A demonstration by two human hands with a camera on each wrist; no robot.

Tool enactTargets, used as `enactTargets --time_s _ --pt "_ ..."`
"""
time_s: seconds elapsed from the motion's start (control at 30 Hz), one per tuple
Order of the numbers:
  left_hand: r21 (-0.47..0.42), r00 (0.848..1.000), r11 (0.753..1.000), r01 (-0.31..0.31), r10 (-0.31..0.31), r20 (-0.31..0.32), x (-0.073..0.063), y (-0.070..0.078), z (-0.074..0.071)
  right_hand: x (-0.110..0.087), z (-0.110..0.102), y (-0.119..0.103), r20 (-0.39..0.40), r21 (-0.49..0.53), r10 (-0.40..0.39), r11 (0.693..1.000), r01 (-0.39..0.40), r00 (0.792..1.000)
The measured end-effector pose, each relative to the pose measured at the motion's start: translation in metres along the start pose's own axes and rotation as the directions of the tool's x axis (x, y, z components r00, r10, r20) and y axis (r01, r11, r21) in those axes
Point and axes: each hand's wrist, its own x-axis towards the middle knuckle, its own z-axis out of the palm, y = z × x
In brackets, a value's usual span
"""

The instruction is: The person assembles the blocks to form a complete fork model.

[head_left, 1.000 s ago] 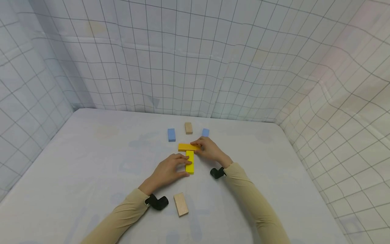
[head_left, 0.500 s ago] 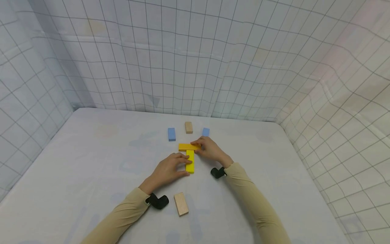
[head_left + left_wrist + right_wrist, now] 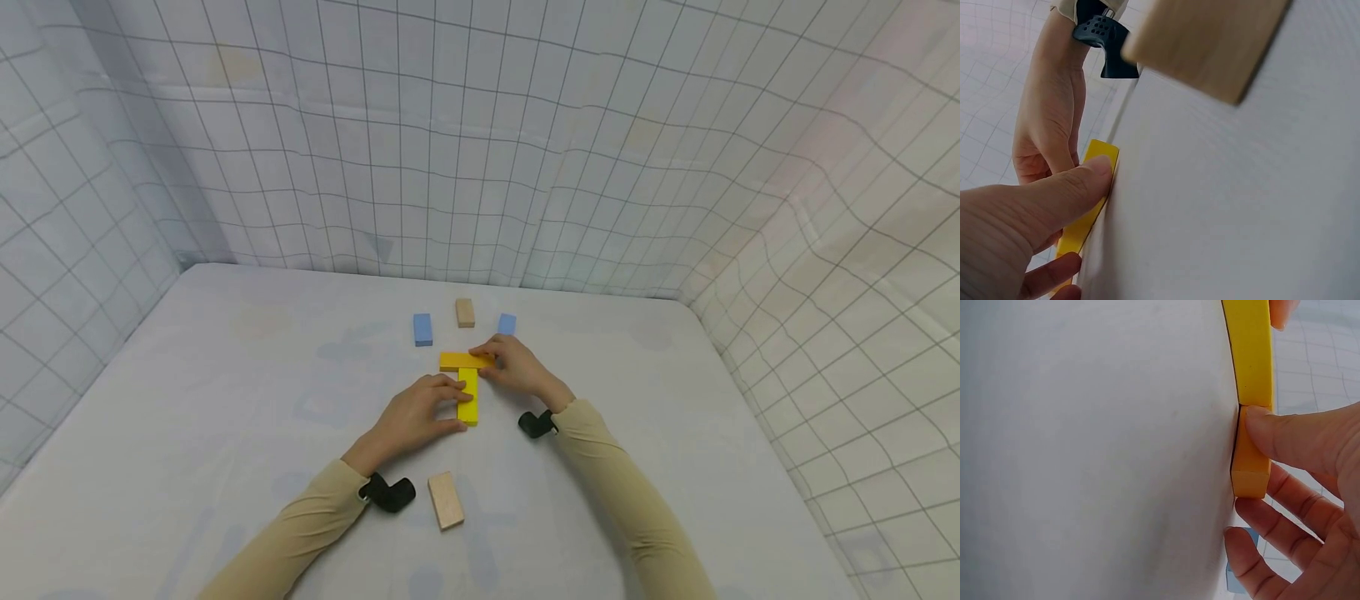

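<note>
Two blocks lie flat on the white cloth in a T shape. The bright yellow block (image 3: 468,410) forms the stem, and the orange-yellow block (image 3: 454,361) lies crosswise at its far end. My left hand (image 3: 417,417) holds the stem block, thumb at its near end and fingers over its top and side. With thumb and fingers, my right hand (image 3: 517,367) pinches the right end of the orange-yellow block. In the right wrist view the end of the yellow block (image 3: 1252,356) meets the side of the orange-yellow block (image 3: 1250,482).
Beyond the T stand a blue block (image 3: 423,330) at left, a plain wooden block (image 3: 465,313) in the middle and a second blue block (image 3: 507,324) behind my right hand. Another wooden block (image 3: 446,501) lies nearer, right of my left wrist. Grid-patterned curtains (image 3: 450,167) enclose the table.
</note>
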Motion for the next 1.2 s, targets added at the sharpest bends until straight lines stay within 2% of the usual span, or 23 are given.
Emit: enactTargets --time_s 0.57,0.9,1.2 --pt "-0.016 1.000 1.000 -0.001 0.001 0.000 0.0002 0.0003 -0.0012 0.0003 -0.0002 -0.0006 0.015 -0.011 0.018 1.000 -0.018 1.000" --pt "-0.030 1.000 0.999 0.016 -0.015 0.026 -0.0012 -0.0018 0.0006 -0.0001 0.0029 0.0008 0.039 -0.012 0.041 0.999 -0.040 0.998" --pt "-0.047 0.999 0.998 0.033 -0.033 0.000 0.0037 -0.0010 -0.0008 -0.0001 0.0010 0.0012 0.035 -0.014 0.031 0.999 -0.031 0.999"
